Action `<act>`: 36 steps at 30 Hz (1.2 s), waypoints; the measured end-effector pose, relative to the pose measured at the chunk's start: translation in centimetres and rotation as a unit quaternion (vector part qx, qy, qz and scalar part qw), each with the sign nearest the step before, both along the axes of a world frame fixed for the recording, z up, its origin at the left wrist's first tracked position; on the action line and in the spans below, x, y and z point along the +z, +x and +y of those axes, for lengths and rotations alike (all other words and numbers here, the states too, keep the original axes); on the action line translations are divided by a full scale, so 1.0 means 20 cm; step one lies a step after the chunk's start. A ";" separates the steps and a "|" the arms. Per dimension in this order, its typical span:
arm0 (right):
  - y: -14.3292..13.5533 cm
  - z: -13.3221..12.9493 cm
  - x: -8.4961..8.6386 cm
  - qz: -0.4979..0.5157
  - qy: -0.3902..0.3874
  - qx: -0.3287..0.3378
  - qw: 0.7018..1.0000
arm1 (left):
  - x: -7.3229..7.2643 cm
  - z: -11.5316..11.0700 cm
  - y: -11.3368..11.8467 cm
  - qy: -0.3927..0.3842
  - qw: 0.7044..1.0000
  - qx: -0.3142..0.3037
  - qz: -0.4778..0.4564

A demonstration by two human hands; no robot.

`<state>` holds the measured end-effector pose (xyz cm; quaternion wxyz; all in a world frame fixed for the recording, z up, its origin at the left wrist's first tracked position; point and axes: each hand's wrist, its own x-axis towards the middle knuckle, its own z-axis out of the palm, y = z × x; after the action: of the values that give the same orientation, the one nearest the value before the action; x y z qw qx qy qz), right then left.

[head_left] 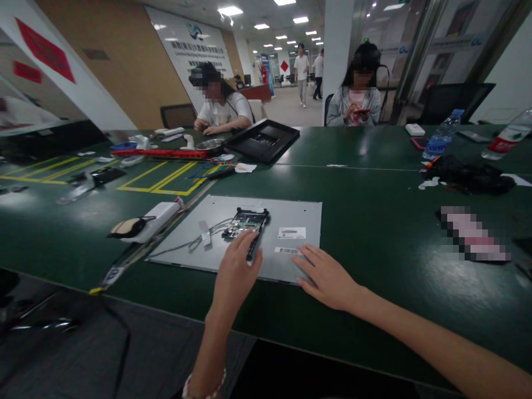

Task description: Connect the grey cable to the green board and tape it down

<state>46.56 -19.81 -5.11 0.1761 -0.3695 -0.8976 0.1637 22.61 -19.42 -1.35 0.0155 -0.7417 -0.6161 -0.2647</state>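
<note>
A flat grey metal panel (249, 269) lies on the green table. On it sits a circuit board in a black frame (248, 220), with thin cables (195, 241) running left from it. My left hand (240, 266) is at the lower right edge of this board, thumb and fingers apart around the black frame's near end; whether it grips the frame is hard to tell. My right hand (326, 277) rests with spread fingers on the panel's right edge, beside a barcode label (286, 250), and holds nothing.
A white power strip (160, 221) lies left of the panel. Behind are a black frame (266, 138) and red strip (166, 153). A phone (474, 234), black bundle (469, 174) and bottles (443, 136) lie or stand right. Two people sit across the green table (374, 194).
</note>
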 end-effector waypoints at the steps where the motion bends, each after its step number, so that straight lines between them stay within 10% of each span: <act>1: 0.00 0.00 0.00 -0.001 0.000 -0.001 1.000 | -0.01 0.04 -0.03 0.002 0.999 0.018 0.033; 12: 0.00 -0.02 0.02 -0.024 -0.006 -0.009 1.000 | -0.16 0.37 -0.15 -0.095 0.979 0.060 0.169; 28: 0.00 0.00 -0.02 -0.027 0.001 -0.010 1.000 | -0.18 0.65 -0.19 -0.100 0.960 0.167 0.202; 36: 0.00 0.00 -0.01 -0.033 -0.003 -0.012 0.999 | -0.07 0.74 -0.21 -0.114 0.963 0.166 0.180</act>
<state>46.53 -19.79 -5.33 0.1471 -0.3861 -0.8979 0.1518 18.33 -4.70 -2.84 0.0849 -0.6611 -0.7439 -0.0483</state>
